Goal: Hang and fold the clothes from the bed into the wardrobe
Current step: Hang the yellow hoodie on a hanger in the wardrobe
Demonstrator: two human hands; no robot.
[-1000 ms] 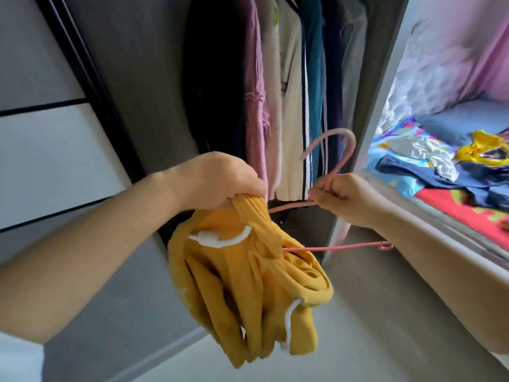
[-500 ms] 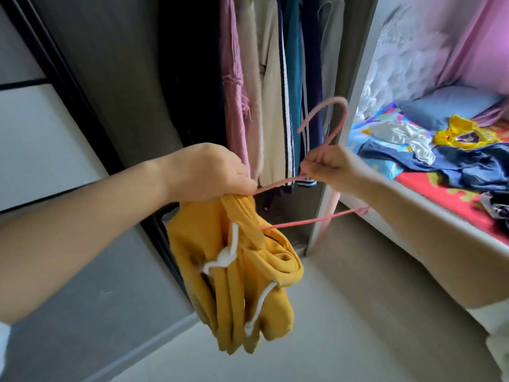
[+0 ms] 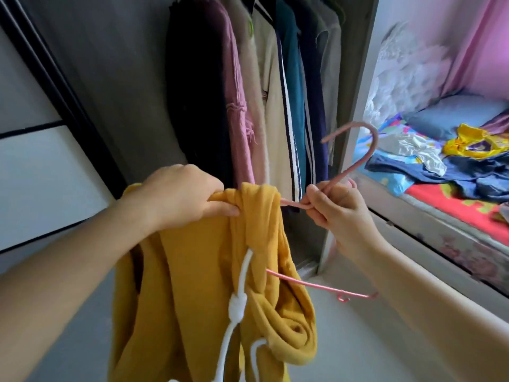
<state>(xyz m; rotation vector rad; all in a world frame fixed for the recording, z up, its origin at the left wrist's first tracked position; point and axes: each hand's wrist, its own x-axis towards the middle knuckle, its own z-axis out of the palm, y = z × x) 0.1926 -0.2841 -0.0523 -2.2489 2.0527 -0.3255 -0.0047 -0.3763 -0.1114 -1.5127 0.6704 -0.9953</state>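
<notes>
A mustard-yellow garment (image 3: 198, 285) with white drawstrings hangs in front of me. My left hand (image 3: 179, 197) grips its bunched top edge. My right hand (image 3: 334, 209) pinches the neck of a pink hanger (image 3: 355, 164), hook pointing up. The hanger's left arm runs into the yellow fabric; its lower bar sticks out to the right below my wrist. Behind both hands the open wardrobe (image 3: 355, 78) holds several hung clothes (image 3: 278, 106). The bed (image 3: 451, 205) at right carries several loose clothes (image 3: 468, 172).
A dark sliding wardrobe door (image 3: 115, 78) with white panels stands at left. The wardrobe's grey side panel separates the hanging space from the bed. Grey floor (image 3: 358, 340) lies below. A blue pillow (image 3: 451, 111) and pink curtain (image 3: 479, 45) are at the far right.
The yellow garment has slid further along the hanger and hangs longer, its drawstring knot now showing. The view has tilted down a little; both hands keep their hold.
</notes>
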